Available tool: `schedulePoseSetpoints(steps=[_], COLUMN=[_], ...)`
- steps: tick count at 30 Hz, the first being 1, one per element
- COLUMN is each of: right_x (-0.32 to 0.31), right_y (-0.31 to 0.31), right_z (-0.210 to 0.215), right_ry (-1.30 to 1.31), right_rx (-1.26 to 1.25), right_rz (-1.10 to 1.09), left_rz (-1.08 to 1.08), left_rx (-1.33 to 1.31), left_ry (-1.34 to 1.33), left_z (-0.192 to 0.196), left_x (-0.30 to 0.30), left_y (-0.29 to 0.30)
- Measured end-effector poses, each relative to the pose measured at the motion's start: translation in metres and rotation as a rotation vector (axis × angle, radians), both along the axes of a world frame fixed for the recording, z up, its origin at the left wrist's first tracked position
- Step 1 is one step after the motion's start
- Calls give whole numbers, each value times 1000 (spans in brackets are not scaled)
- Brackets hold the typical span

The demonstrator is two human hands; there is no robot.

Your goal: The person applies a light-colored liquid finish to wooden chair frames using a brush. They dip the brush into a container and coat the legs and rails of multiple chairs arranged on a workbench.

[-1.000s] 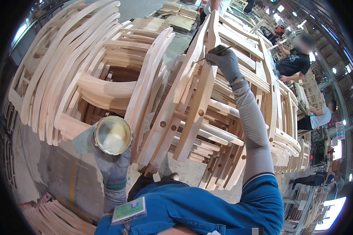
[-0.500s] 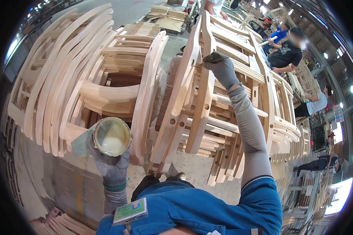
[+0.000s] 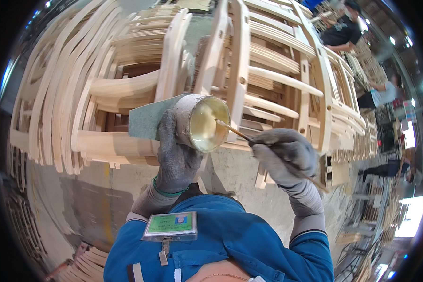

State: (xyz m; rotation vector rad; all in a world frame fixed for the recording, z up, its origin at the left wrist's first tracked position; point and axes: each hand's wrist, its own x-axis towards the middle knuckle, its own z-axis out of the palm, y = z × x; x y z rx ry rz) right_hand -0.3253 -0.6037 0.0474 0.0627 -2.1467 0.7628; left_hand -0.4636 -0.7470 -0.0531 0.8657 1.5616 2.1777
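In front of my chest my left hand, in a grey glove, is closed around a round cup of pale, glue-like liquid. A flat grey-green piece of sheet sticks out to the left from behind the cup, by the same hand. My right hand, gloved too, grips a thin wooden stick. Its pale tip reaches over the cup's opening; whether it touches the liquid I cannot tell. Just beyond my hands stands a wooden chair frame with drilled holes and cross rails.
Stacked curved wooden frames fill the left side. More frames with rails stand together ahead and to the right. A person in a dark shirt works at the far right, with another in a light shirt nearby.
My right hand has drawn back from the chair frame to the cup, bringing the stick over it. My left hand has raised the cup and moved it right. The view has shifted.
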Motion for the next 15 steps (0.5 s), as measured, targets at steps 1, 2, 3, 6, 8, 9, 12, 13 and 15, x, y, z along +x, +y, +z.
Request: schedulePoseSetpoints(steps=[1, 2, 3, 6, 8, 9, 12, 13, 15], right_x=[13, 25, 36, 76, 114, 135, 208, 234, 283], right_y=[3, 6, 8, 6, 14, 18, 21, 22, 16], right_z=[-1, -3, -7, 10, 16, 19, 17, 14, 4], right_ry=[-51, -101, -82, -117, -187, -223, -170, -135, -22], right_rx=[26, 54, 36, -100, -43, -15, -125, -153, -360], right_rz=[-25, -46, -81, -230, -220, -218, -281, -303, -505], left_rz=[-24, -43, -43, -174, -490, -506, -516, -549, -599], left_rx=[70, 149, 129, 227, 458, 437, 392, 358, 305], left_ry=[151, 298, 344, 35, -790, -832, -885, -898, -830], left_z=[3, 5, 6, 14, 39, 40, 39, 38, 32], left_x=[10, 20, 27, 53, 81, 96, 144, 160, 189], left_y=[5, 10, 16, 38, 58, 67, 82, 88, 96])
